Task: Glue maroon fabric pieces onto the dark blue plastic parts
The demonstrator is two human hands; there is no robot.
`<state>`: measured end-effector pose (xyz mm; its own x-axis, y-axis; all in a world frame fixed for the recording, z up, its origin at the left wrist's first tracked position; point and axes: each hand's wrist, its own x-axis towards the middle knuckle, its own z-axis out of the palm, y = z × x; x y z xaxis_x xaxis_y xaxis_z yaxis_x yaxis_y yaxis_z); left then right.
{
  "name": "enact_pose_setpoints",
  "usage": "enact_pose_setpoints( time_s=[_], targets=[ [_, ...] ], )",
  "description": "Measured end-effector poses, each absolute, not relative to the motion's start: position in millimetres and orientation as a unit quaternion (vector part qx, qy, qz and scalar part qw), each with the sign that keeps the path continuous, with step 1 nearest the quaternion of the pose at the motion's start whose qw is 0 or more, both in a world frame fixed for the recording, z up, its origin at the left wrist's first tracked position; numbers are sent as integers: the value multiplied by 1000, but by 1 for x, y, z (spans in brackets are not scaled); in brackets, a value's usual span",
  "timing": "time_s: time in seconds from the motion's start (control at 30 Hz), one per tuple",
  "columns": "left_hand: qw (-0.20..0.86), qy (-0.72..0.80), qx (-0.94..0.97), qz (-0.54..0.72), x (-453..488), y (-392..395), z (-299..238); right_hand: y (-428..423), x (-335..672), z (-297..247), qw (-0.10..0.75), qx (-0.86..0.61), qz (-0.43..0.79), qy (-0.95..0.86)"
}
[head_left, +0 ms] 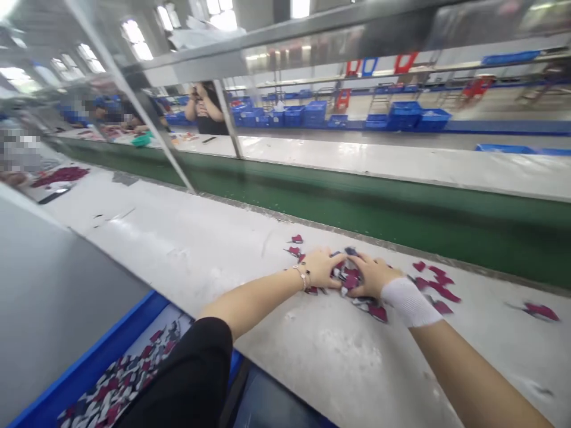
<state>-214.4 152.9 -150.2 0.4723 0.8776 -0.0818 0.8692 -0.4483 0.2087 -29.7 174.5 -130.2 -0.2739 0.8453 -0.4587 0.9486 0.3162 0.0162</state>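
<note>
Two spread hands, left (319,267) and right (373,275), press on maroon-white scraps (351,278), probably fabric, pointing every way.

Matt cloth scraps (351,279), scuffed glossy worktop (178,255)

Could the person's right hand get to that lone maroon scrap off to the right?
Probably yes: the right hand is fairly close to the scrap, and only a few flat scraps and bare white work surface lie between, with nothing tall blocking it.

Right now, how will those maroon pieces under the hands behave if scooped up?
Flat maroon pieces look thin, light, probably floppy. Overlapped under the left hand and right hand, they may drag together; unlikely to roll.
</note>
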Motion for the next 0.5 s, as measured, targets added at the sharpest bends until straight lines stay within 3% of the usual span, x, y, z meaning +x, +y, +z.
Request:
enact_pose_setpoints(
  time_s=[0.23,0.33,0.5],
  targets=[
    [151,457,876,-32,-225,132,-137,183,-12,-150,162,579,-123,790],
    [120,430,894,-35,-229,119,-144,187,3,-165,135,575,-139,795],
    [52,462,884,-35,-234,116,-150,192,17,-183,20,600,-139,788]
  ],
)
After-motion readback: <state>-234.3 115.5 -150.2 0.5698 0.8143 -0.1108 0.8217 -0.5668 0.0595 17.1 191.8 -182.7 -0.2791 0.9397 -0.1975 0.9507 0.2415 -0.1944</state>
